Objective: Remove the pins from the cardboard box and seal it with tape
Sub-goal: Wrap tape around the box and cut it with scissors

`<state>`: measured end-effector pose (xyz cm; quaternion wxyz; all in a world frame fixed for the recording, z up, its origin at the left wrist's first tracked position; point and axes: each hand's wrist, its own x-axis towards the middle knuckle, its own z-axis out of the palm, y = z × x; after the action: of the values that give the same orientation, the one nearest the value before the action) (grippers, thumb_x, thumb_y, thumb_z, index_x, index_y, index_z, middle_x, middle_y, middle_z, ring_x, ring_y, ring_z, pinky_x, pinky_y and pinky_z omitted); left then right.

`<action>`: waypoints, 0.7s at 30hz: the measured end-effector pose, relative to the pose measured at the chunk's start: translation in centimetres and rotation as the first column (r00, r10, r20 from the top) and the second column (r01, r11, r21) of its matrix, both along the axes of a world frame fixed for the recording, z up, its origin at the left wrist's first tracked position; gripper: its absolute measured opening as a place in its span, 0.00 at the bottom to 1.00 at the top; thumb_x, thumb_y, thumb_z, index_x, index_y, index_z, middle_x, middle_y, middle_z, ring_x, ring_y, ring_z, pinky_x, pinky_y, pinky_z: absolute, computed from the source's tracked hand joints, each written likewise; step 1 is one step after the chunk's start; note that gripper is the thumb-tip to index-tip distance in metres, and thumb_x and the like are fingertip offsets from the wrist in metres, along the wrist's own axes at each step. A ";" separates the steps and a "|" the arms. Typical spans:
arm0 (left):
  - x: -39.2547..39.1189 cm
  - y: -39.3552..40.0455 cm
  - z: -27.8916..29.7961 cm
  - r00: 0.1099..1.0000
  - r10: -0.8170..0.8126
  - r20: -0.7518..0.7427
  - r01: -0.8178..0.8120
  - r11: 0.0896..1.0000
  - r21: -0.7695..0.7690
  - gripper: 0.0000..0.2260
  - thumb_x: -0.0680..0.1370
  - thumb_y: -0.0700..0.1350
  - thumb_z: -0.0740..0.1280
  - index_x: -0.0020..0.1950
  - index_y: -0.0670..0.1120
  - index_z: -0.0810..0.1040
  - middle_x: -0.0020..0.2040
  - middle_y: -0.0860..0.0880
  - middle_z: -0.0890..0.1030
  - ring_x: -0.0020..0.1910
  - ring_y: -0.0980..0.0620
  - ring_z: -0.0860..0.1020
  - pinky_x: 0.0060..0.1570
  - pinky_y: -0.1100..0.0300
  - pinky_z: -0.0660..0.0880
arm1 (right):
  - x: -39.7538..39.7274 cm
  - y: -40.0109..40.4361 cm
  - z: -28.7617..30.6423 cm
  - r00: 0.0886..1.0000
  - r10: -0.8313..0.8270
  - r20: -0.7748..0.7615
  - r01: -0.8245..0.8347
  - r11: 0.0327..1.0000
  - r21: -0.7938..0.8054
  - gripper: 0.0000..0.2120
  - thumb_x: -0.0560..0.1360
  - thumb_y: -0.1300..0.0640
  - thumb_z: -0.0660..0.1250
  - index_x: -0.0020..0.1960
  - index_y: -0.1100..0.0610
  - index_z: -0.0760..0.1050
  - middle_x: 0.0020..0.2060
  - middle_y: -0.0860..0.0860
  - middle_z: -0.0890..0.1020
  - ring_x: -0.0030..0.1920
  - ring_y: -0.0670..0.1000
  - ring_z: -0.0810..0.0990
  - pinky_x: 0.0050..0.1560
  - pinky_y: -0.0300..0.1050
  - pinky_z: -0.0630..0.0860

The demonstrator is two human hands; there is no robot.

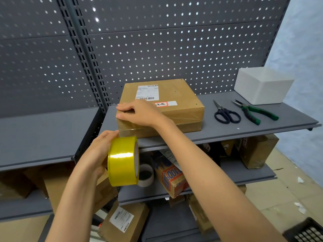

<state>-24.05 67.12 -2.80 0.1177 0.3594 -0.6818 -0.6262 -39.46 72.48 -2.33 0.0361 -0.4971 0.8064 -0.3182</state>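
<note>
Down at the left, in front of the grey shelf (227,126), the left hand (101,151) grips a yellow tape roll (123,161) on edge, fingers hidden behind the roll. Just above it, the cardboard box (174,109) lies flat on the shelf near the front edge, a shipping label (147,92) on its closed top; glossy tape (183,117) already runs along its front side. The right hand (138,113) rests on the box's near left corner with fingers straight, pressing down. Whether any pins remain in the lid is too small to tell. Further right lie dark-handled scissors (226,113) and green-handled pliers (253,112), apart from each other, and behind them a white bin (264,88) whose inside cannot be seen from this angle. Below, the lower shelves hold more cardboard parcels (124,222), half hidden by the arms, and an empty tape core (146,174) right behind the roll.
</note>
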 end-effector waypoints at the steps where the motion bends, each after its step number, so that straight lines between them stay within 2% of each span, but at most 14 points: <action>1: 0.0 0.0 0.0 1.000 0.003 -0.002 -0.003 1.000 0.003 0.09 0.80 0.49 0.61 0.41 0.48 0.71 0.36 0.46 0.71 0.32 0.49 0.70 0.33 0.57 0.67 | 0.0 0.0 0.0 1.000 -0.001 -0.003 0.001 1.000 -0.001 0.18 0.76 0.44 0.63 0.64 0.46 0.75 0.66 0.42 0.74 0.67 0.47 0.71 0.64 0.53 0.70; 7: -0.2 -0.1 -0.1 1.000 0.023 0.019 -0.024 0.999 0.025 0.11 0.78 0.42 0.62 0.36 0.45 0.71 0.32 0.44 0.70 0.30 0.48 0.69 0.41 0.51 0.68 | 0.0 0.0 0.0 1.000 -0.009 0.011 0.009 1.000 -0.011 0.18 0.75 0.44 0.63 0.64 0.46 0.75 0.65 0.42 0.75 0.66 0.48 0.72 0.64 0.53 0.71; 13: -0.2 0.2 -0.1 1.000 -0.010 -0.018 0.009 0.997 -0.082 0.08 0.80 0.42 0.60 0.41 0.47 0.72 0.37 0.46 0.71 0.32 0.50 0.70 0.31 0.58 0.65 | 0.0 -0.1 -0.1 1.000 -0.016 0.015 0.017 1.000 -0.019 0.18 0.75 0.43 0.64 0.63 0.45 0.76 0.64 0.41 0.75 0.66 0.47 0.72 0.64 0.52 0.70; 16: 0.0 0.1 -0.1 0.998 -0.032 -0.060 0.029 0.998 -0.054 0.09 0.80 0.46 0.61 0.41 0.46 0.72 0.34 0.47 0.71 0.30 0.52 0.70 0.30 0.59 0.65 | 0.0 -0.1 0.0 1.000 -0.024 0.019 0.024 1.000 -0.016 0.17 0.75 0.44 0.64 0.63 0.45 0.76 0.64 0.40 0.75 0.66 0.46 0.72 0.64 0.51 0.70; 21: -0.2 -0.6 -0.4 0.997 -0.030 -0.078 0.026 0.998 -0.055 0.10 0.80 0.44 0.61 0.38 0.46 0.71 0.31 0.48 0.70 0.28 0.52 0.68 0.30 0.59 0.64 | 0.1 -0.1 0.0 1.000 -0.022 0.010 0.023 1.000 -0.017 0.18 0.75 0.44 0.64 0.63 0.45 0.76 0.64 0.41 0.75 0.65 0.47 0.72 0.63 0.51 0.71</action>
<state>-24.21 66.56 -3.20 0.1450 0.3216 -0.6982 -0.6230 -39.40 72.42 -2.37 0.0320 -0.4868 0.8090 -0.3278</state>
